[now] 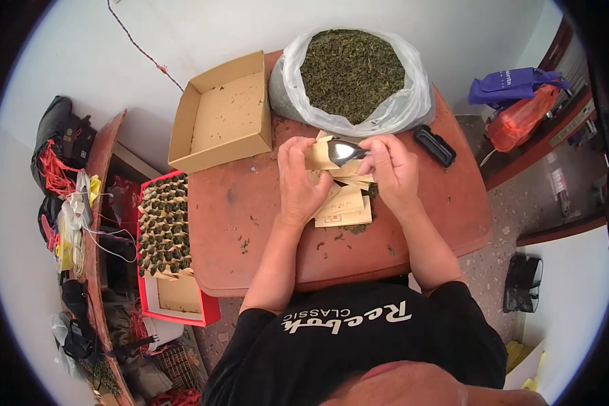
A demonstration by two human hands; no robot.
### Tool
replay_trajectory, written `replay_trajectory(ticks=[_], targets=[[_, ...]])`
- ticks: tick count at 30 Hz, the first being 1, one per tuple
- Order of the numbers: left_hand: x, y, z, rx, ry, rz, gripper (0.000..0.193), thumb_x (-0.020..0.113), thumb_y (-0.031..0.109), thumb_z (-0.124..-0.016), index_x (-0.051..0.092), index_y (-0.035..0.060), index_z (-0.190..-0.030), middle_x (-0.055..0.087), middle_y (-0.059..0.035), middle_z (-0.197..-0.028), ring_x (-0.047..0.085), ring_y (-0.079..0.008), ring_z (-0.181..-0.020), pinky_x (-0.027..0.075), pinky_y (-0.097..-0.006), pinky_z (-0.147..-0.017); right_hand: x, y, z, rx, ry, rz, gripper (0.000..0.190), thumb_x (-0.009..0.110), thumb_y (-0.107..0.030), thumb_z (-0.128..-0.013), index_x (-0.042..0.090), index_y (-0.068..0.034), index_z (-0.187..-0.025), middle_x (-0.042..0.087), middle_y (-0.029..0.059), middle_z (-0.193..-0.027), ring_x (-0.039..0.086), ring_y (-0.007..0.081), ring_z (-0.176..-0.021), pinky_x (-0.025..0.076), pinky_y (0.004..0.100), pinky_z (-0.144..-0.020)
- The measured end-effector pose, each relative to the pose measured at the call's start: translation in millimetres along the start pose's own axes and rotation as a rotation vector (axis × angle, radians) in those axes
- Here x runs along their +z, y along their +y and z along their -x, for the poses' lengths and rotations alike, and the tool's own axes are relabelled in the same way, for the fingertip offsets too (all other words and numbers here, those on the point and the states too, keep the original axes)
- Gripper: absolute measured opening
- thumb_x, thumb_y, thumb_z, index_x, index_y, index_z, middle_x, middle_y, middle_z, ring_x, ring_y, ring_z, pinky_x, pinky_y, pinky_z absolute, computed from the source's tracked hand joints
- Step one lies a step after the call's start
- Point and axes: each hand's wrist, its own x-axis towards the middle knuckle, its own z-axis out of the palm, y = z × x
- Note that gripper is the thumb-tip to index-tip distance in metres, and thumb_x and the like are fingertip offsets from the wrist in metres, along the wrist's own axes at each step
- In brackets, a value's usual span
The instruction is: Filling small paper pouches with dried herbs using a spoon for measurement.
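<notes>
My left hand (pixel 304 180) holds a small kraft paper packet (pixel 318 155) above the red table (pixel 233 203). Its opening faces right, against a shiny metal spoon (pixel 344 151) that my right hand (pixel 392 170) grips by the handle. The spoon's tip touches or enters the packet; which one, I cannot tell. Beneath both hands lie several flat paper packets (pixel 344 218), overlapping, with some loose dried leaves around them. Beyond the hands stands a large clear plastic bag (pixel 416 101), its mouth rolled back, full of dark green dried leaves (pixel 352 71) like tea.
A cardboard box (pixel 233 147) with leaf crumbs stands back left. Lower left, a red box (pixel 210 309) holds rows of leaf-filled packets (pixel 165 228). A black plastic object (pixel 435 146) lies right of the bag. A cluttered wooden shelf (pixel 94 243) stands far left.
</notes>
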Motion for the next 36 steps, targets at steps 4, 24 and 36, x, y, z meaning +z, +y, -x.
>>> replay_trajectory(ticks=[4,24,36], targets=[[0,2,1,0.087,0.007,-0.021,0.058,0.068,-0.003,-0.067,0.05,0.0032,-0.121,0.054,-0.0173,-0.12,0.052,-0.036,-0.116,0.045,-0.0434,-0.098,1,11,3,0.252,0.029,-0.265,0.028,0.044,-0.024,-0.106,0.06,-0.003,-0.096,0.062,0.0026,-0.063,0.046,0.0015,-0.049,0.034,0.0167,-0.045],[-1,0,5,-0.047,0.015,0.094,0.053,0.069,-0.002,-0.067,0.053,0.0042,-0.117,0.055,-0.0159,-0.114,0.057,-0.0344,-0.107,0.05,-0.0405,-0.09,5,9,9,0.078,0.005,-0.138,0.025,0.046,-0.022,-0.105,0.063,-0.003,-0.102,0.065,0.0016,-0.066,0.044,0.0004,-0.052,0.035,0.0181,-0.049],[-3,-10,4,-0.111,0.036,0.136,0.052,0.069,0.0,-0.067,0.051,0.0049,-0.115,0.051,-0.0138,-0.113,0.054,-0.0303,-0.102,0.049,-0.0391,-0.085,-3,18,6,0.094,0.003,-0.273,0.026,0.044,-0.022,-0.106,0.06,-0.002,-0.108,0.066,0.0041,-0.07,0.046,0.0033,-0.053,0.035,0.0184,-0.049]])
